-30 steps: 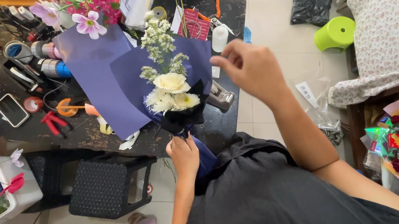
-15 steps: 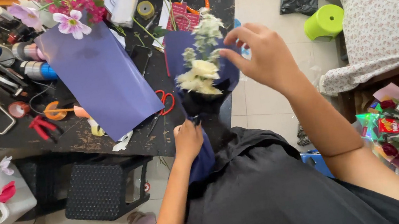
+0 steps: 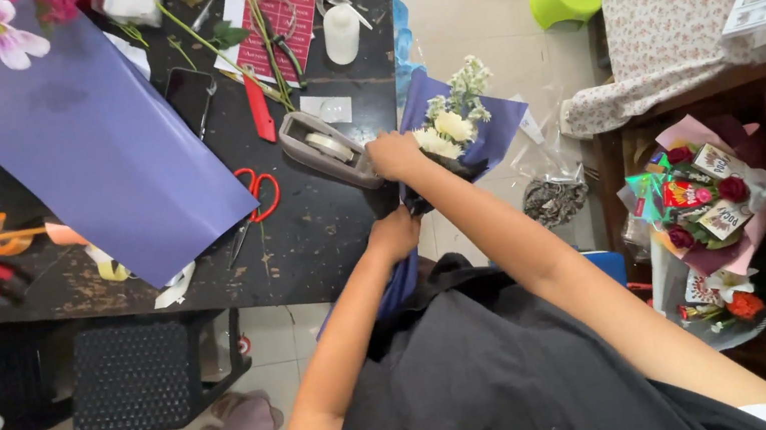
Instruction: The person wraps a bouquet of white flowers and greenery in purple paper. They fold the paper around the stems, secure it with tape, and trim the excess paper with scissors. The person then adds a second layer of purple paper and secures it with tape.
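Bouquet point(image 3: 456, 128) at the worktop point(image 3: 325, 234) edge, tape dispenser point(image 3: 325, 150) beside.
My left hand point(image 3: 394, 235) grips its stem wrap; right hand point(image 3: 394, 155) closed on the flowers' paper.

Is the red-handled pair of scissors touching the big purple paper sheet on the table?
Touching: the head view shows the scissors lying against the purple sheet's lower right edge.

Bare forearms, black short-sleeved garment, white fabric edge at lower right, no gloves

Small bouquet point(image 3: 456, 128) of white and cream blooms with pale sprigs, wrapped in purple paper, held off the table edge, blooms pointing away, stem end gripped below.
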